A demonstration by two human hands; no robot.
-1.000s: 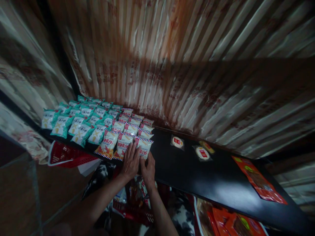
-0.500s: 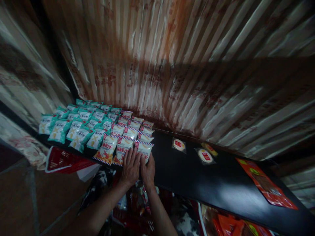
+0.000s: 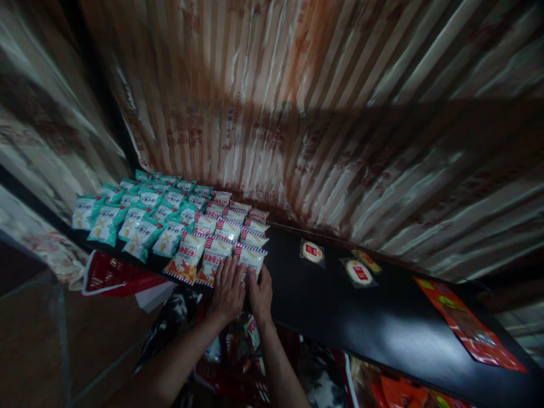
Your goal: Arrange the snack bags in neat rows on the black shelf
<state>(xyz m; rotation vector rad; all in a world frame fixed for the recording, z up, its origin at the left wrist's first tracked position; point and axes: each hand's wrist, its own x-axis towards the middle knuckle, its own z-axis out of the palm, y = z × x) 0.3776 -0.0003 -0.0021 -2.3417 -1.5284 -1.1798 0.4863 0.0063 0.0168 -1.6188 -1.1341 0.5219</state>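
My left hand [image 3: 228, 290] lies flat with fingers stretched out on the front white-and-red snack packets [image 3: 215, 258] at the near edge of a black shelf [image 3: 340, 309]. My right hand [image 3: 260, 292] rests right beside it, fingers forward, touching the rightmost front packet [image 3: 251, 258]. Behind these lie rows of the same white-and-red packets [image 3: 232, 221]. To their left are rows of teal snack packets [image 3: 140, 212].
Two round wrapped cakes [image 3: 312, 252] [image 3: 359, 272] and a yellowish one [image 3: 366, 259] lie mid-shelf. An orange-red flat pack [image 3: 467, 331] lies at the right. A red basket [image 3: 113, 275] sits below left; more packets lie under the shelf. A corrugated metal wall [image 3: 297, 113] rises behind.
Both hands stay on the front packets, shifted only slightly with the camera's small sway. The packets under them look pressed into line; nothing was picked up.
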